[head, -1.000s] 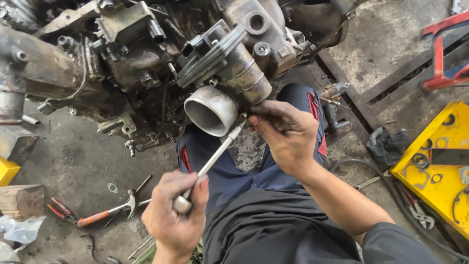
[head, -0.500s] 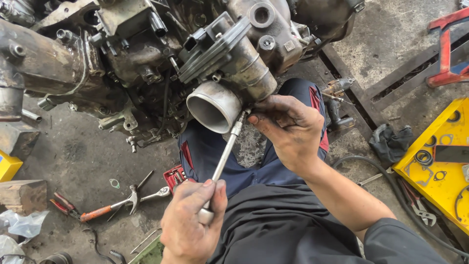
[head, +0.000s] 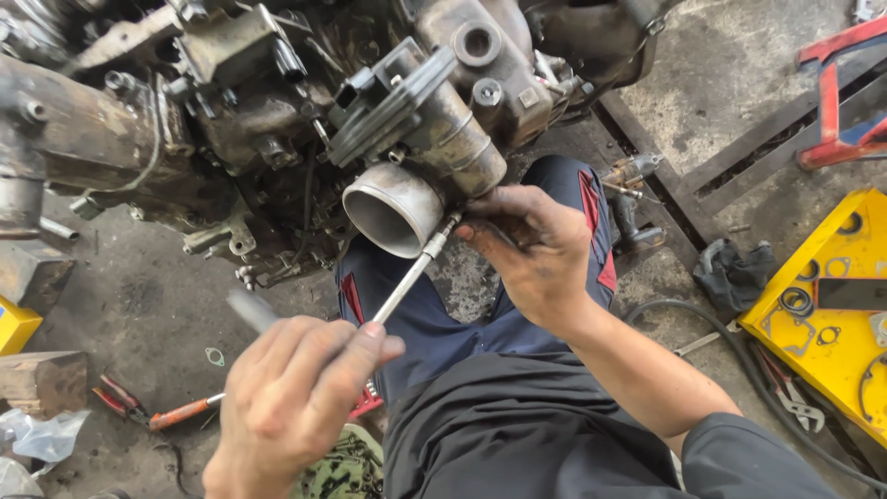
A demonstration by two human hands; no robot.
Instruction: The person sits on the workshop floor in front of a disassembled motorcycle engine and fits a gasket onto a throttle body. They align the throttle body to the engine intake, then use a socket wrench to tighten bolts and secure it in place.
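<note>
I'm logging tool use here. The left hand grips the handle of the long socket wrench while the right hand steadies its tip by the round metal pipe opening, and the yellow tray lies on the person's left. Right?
Not quite: the head view shows the yellow tray on the person's right. The rest holds: the left hand grips the long socket wrench, and the right hand steadies its tip by the round metal pipe opening.

My left hand hiding the wrench handle's grip, its free end motion-blurred, socket tip lost behind my right hand, engine cut off at top edge, yellow tray cropped at right.
</note>
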